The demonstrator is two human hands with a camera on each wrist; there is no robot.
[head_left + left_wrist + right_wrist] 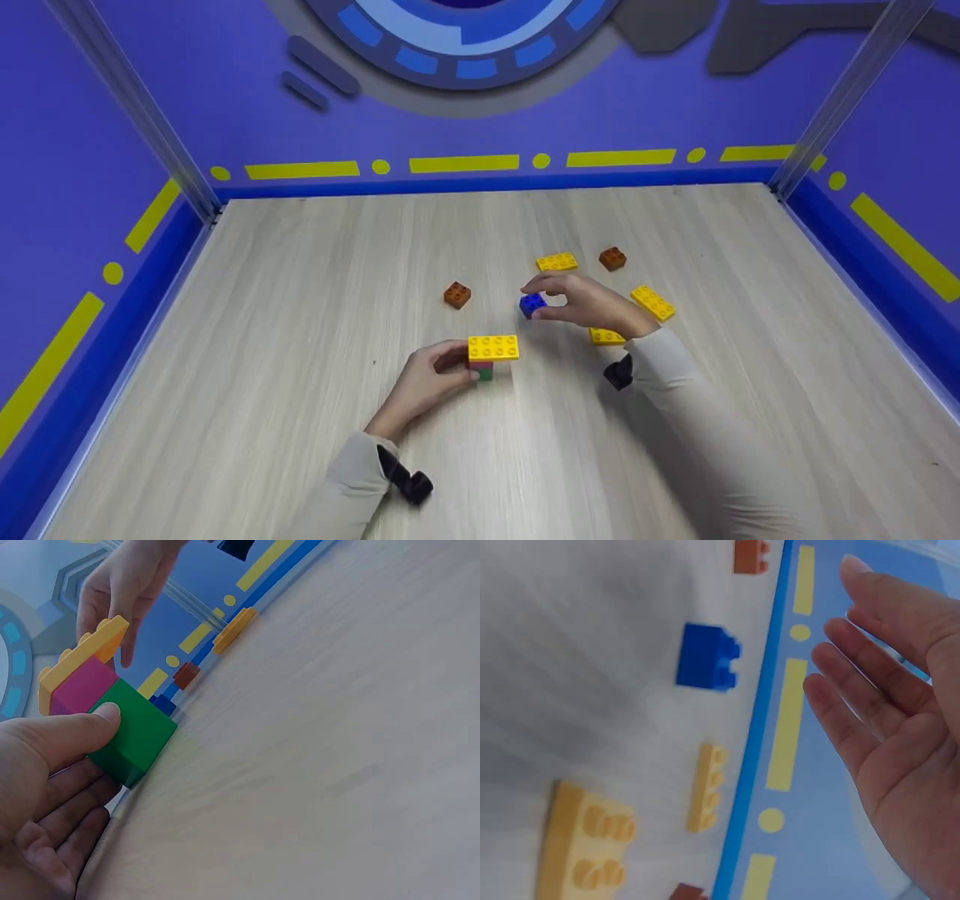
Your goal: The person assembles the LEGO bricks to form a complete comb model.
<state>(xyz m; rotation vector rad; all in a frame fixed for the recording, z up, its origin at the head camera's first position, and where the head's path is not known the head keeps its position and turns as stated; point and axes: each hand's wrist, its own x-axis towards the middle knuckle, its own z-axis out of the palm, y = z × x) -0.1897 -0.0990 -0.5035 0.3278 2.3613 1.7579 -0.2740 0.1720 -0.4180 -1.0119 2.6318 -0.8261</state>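
Note:
My left hand (429,380) grips a small stack of toy bricks between thumb and fingers. In it a green brick (135,731) is lowest, a magenta brick (84,685) sits in the middle, and a yellow brick (493,347) lies on top, jutting out to the right. The thumb presses the green brick's side. Just above a small blue brick (701,656) hovers my right hand (589,304), its fingers apart and holding nothing. The right wrist view shows a gap between that hand and the blue brick, which rests on the table.
A brown brick (457,295) lies left of the blue one, and another brown brick (613,259) farther back right. Yellow bricks lie behind the right hand (556,262), beside its wrist (652,303) and partly under it (606,337). Blue-purple walls (480,135) enclose the wooden table (300,300).

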